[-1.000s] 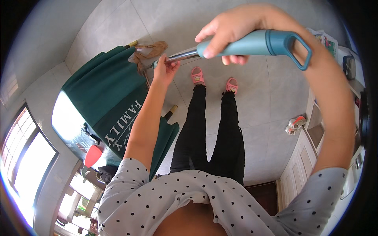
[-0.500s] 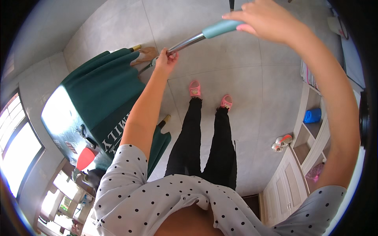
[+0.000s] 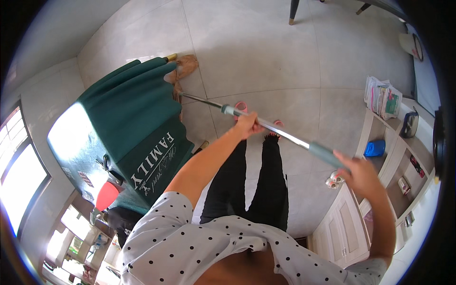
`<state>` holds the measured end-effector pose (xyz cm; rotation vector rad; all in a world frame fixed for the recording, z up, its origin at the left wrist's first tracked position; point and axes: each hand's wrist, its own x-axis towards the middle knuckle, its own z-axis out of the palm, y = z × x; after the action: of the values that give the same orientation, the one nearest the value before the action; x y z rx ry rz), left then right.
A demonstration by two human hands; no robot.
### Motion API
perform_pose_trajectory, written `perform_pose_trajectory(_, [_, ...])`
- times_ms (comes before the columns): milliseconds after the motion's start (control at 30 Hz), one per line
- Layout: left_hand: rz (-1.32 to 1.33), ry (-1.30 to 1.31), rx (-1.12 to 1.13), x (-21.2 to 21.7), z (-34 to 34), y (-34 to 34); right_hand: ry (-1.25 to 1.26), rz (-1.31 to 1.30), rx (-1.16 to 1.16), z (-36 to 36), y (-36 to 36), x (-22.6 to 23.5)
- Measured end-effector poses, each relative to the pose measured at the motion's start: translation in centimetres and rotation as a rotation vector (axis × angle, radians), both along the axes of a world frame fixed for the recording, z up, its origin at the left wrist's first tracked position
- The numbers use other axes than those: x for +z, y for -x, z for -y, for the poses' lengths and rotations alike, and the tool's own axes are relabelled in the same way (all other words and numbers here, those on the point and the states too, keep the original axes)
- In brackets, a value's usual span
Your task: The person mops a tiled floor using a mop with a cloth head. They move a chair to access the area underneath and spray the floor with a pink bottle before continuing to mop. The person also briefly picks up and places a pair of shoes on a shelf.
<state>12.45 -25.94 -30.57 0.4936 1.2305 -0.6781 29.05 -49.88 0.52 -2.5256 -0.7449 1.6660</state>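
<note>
A silver telescopic pole slants across in front of my legs, from under the green tablecloth at the left up toward the right. My left hand is wrapped round its metal middle, just above a pale grey-green collar. At the upper end my right hand, slightly blurred, holds the grey-green grip. The pole's far end is hidden at the cloth's edge, so what it carries cannot be seen.
Brown bags lie beside the covered table, which bears a red paddle-shaped thing. Dark furniture legs stand at the top. Shoes lie by the white cabinet at right, with papers on its shelf.
My right hand has come down and toward me with the grip end, so the pole's tilt is reversed. My left hand has moved right and nearer my body, still on the pole.
</note>
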Motion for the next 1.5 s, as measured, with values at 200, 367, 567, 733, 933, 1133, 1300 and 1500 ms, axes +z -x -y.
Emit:
perform_pose_trajectory(200, [-0.029, -0.063, -0.128, 5.5, 4.0, 3.6, 0.005, 0.039, -0.195, 2.1, 6.8, 4.4])
perform_pose_trajectory(367, [0.001, -0.247, -0.085, 6.3, 1.0, 5.6, -0.050, 0.080, -0.155, -0.3, 9.2, 4.1])
perform_pose_trajectory(567, [0.093, -0.172, -0.052, 4.9, -1.2, 4.2, 0.164, -0.886, -0.616, -1.2, 3.9, -0.6])
perform_pose_trajectory(733, [0.080, -0.174, -0.079, 3.4, 0.2, 2.8, -0.035, -0.924, -0.980, 1.1, 3.9, -1.5])
perform_pose_trajectory(933, [0.104, -0.212, -0.253, 3.6, 9.3, 4.3, -0.051, -0.931, -1.356, 12.7, 12.8, -1.0])
perform_pose_trajectory(1133, [0.185, -0.125, -0.519, 6.2, 25.3, 9.5, -0.050, -0.846, -1.596, 26.3, 26.0, 4.6])
perform_pose_trajectory(1300, [0.093, 0.017, -0.719, 10.7, 35.2, 13.9, 0.057, -0.711, -1.793, 32.2, 33.5, 11.5])
perform_pose_trajectory(1500, [0.141, -0.128, -0.738, 17.1, 34.2, 16.7, -0.101, -0.758, -1.781, 32.9, 39.8, 14.1])
